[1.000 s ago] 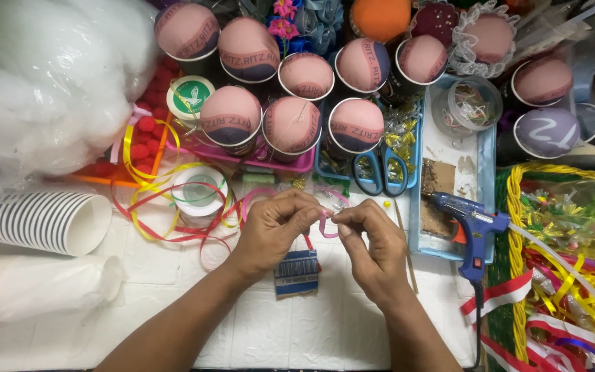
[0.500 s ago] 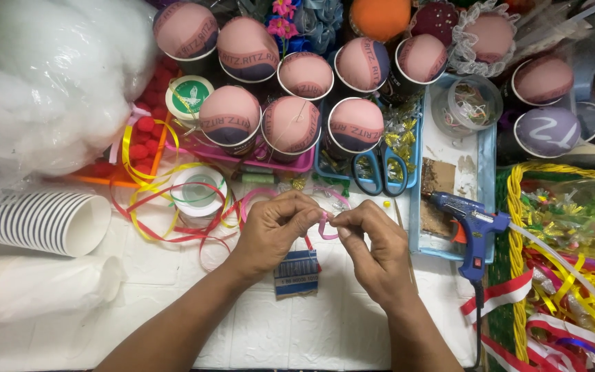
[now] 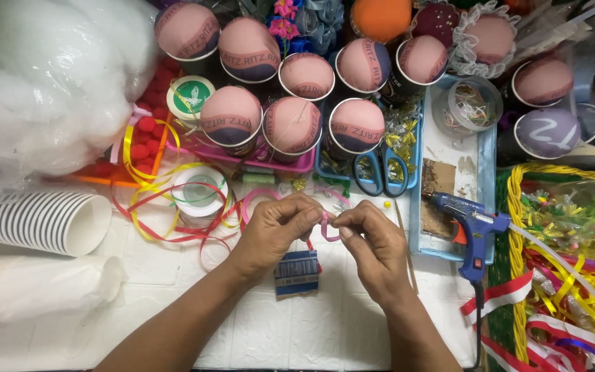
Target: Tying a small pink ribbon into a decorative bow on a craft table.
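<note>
My left hand (image 3: pixel 275 230) and my right hand (image 3: pixel 373 246) meet over the white table, both pinching a small loop of pink ribbon (image 3: pixel 325 227) between their fingertips. The ribbon's tail runs back to a pink ribbon coil (image 3: pixel 256 198) just behind my left hand. A small blue card of thread (image 3: pixel 297 273) lies on the table under my wrists. Blue-handled scissors (image 3: pixel 380 171) rest just beyond my hands.
Several cups topped with pink fabric domes (image 3: pixel 292 125) crowd the back. A blue glue gun (image 3: pixel 468 227) lies at the right on a blue tray (image 3: pixel 487 148). A stack of paper cups (image 3: pixel 36 222), white stuffing (image 3: pixel 43 83), tangled ribbons (image 3: pixel 166 207) fill the left; a ribbon basket (image 3: pixel 566 269) sits right.
My fingertips have shifted slightly on the pink ribbon loop, drawing it a little tighter between the hands. Everything else is unmoved.
</note>
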